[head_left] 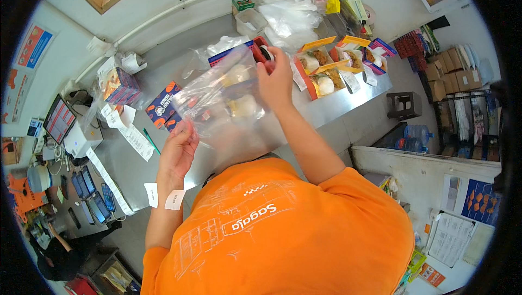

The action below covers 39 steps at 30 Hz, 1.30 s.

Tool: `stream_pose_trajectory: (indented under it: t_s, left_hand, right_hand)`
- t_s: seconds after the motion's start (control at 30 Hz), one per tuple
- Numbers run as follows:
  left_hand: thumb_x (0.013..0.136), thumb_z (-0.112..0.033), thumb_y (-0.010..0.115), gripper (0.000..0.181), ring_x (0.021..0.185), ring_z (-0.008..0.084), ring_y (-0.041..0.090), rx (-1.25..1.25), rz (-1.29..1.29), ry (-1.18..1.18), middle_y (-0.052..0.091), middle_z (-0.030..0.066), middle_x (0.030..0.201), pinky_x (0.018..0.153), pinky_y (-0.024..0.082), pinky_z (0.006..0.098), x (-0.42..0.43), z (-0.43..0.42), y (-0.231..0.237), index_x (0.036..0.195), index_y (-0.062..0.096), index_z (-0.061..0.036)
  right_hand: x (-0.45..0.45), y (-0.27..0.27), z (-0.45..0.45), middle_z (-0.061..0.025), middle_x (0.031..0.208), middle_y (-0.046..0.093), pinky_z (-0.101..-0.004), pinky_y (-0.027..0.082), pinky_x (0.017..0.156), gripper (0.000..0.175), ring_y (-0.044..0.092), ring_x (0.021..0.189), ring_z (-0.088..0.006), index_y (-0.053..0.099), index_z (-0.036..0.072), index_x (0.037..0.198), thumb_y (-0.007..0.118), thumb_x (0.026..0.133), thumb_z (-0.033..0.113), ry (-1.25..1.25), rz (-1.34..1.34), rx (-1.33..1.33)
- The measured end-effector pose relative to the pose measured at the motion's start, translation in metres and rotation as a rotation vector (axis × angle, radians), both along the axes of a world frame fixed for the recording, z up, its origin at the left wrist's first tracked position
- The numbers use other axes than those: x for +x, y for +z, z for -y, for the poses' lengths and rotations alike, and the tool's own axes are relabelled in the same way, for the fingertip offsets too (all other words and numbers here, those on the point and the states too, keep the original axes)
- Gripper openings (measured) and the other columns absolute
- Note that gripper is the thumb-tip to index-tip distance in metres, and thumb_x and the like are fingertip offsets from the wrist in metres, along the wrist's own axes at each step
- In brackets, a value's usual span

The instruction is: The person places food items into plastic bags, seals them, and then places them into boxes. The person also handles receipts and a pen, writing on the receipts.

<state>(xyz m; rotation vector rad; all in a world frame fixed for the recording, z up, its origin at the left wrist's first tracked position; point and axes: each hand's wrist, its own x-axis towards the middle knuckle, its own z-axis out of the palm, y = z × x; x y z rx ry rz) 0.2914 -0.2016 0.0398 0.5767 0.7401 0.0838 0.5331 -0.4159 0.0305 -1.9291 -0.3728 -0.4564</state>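
My left hand [179, 148] pinches the edge of a clear plastic bag [204, 103], which spreads over the steel table [326, 109]. Two pale wrapped items [244, 107] show in or through the plastic. At the bag's far right side is my right hand [277, 72], fingers bent beside a small dark-and-white round item [267, 53] and a red container [259, 48]; whether it grips the bag or the item is unclear. A dark blue printed carton [165, 105] lies left of the bag. Two white stickers [175, 199] are on my left forearm.
Open food boxes [326, 83] with rice stand at the right. Behind are a pile of plastic bags [289, 15] and a plastic tub [250, 22]. Paper slips [136, 140], a green pen [151, 140] and a bagged box stack [120, 85] are at the left. Another person [61, 254] is lower left.
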Motion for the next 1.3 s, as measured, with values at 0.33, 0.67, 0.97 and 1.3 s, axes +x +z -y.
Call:
stream_pose_trajectory:
  t_s: [0.33,0.67,0.97,1.3]
  left_hand:
    - [0.097,-0.019,0.088,0.025,0.082,0.0137,0.066,0.179,0.043,-0.188,0.071,-0.0004,0.095,0.074,0.055,0.0321,0.025,0.023,0.008,0.114,0.073,-0.0089]
    - [0.099,-0.004,0.076,0.038,0.075,0.0093,0.062,1.162,-0.226,0.064,0.059,-0.0017,0.078,0.07,0.052,0.0265,0.016,-0.045,0.002,0.077,0.046,-0.0097]
    - [0.094,-0.004,0.062,0.067,0.11,0.0282,0.074,-0.063,0.358,-0.001,0.074,0.0147,0.128,0.1,0.062,0.0409,0.005,-0.051,0.007,0.16,0.049,0.0031]
    - [0.089,0.003,0.073,0.041,0.084,0.0117,0.062,0.746,0.46,-0.363,0.066,0.0007,0.097,0.07,0.049,0.0293,0.024,0.007,0.055,0.122,0.054,-0.0112]
  right_hand:
    - [-0.102,0.034,-0.031,-0.0142,0.068,0.065,-0.0408,0.049,0.064,0.036,0.064,0.064,-0.0208,0.067,0.002,0.076,0.088,0.086,0.03,1.044,-0.6,-0.025]
    - [-0.019,0.017,0.025,-0.0137,0.108,0.077,-0.0381,0.056,0.077,0.016,0.074,0.086,-0.0249,0.067,0.001,0.098,0.07,0.086,-0.008,0.314,-0.027,-0.083]
    - [0.005,0.038,0.047,-0.0074,0.093,0.073,-0.0356,0.062,0.078,0.046,0.074,0.082,-0.0188,0.057,0.007,0.15,0.061,0.104,0.007,0.915,-1.149,0.762]
    - [-0.049,0.03,-0.021,-0.0076,0.098,0.075,-0.0446,0.06,0.086,0.056,0.074,0.087,-0.0268,0.065,0.011,0.152,0.076,0.096,0.01,0.668,0.153,-0.186]
